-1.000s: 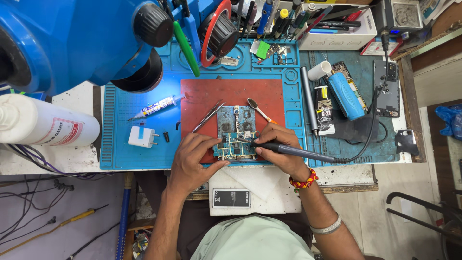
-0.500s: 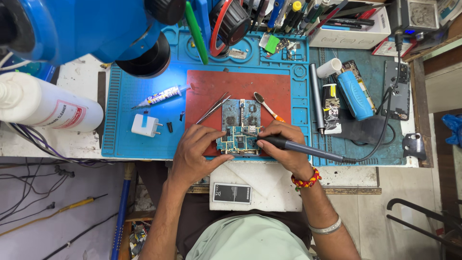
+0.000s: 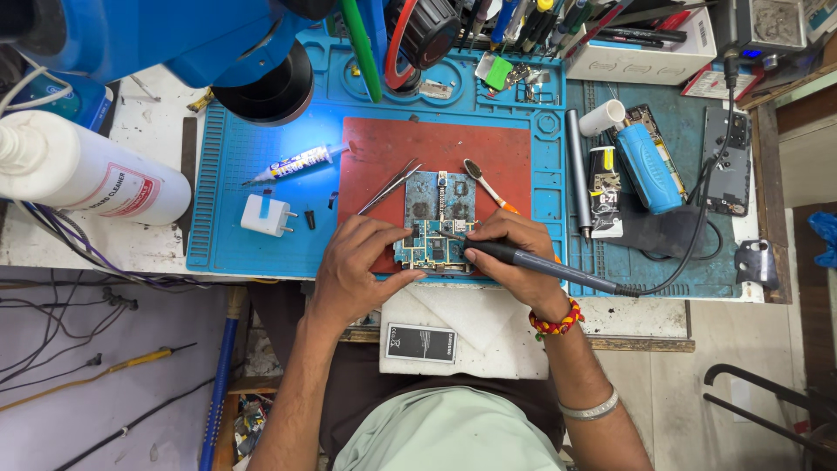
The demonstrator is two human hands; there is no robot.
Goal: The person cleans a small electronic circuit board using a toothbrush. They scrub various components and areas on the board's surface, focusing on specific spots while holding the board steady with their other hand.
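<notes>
Surface: a white desk (image 3: 157, 253), worn and marked, carrying a blue ribbed silicone work mat (image 3: 261, 227) with a red rectangular pad (image 3: 436, 144) set into it. A blue microscope housing (image 3: 157, 35) overhangs beyond the left hand; pale tiled floor and loose dark cables lie below the desk edge, outboard of the left arm.

Main item: a small green and blue rectangular circuit board (image 3: 433, 228), lying flat on the near edge of the red pad, between both hands, its long axis running away from the person.

Left hand (image 3: 357, 266): fingers curled down, pinning the board's left edge.

Right hand (image 3: 514, 253): clenched in a pen grip around a slim dark grey soldering iron (image 3: 540, 266). The iron's long axis runs from low outboard right up toward the board, tip pointing left onto the board's middle; its black cord trails off to the right.

Nearby: steel tweezers (image 3: 388, 186) just beyond the left hand; a white plug adaptor (image 3: 264, 215) and a white syringe tube (image 3: 296, 162) further left; a white plastic bottle (image 3: 87, 179) far left; a blue cylindrical case (image 3: 649, 167) beyond the right hand.
</notes>
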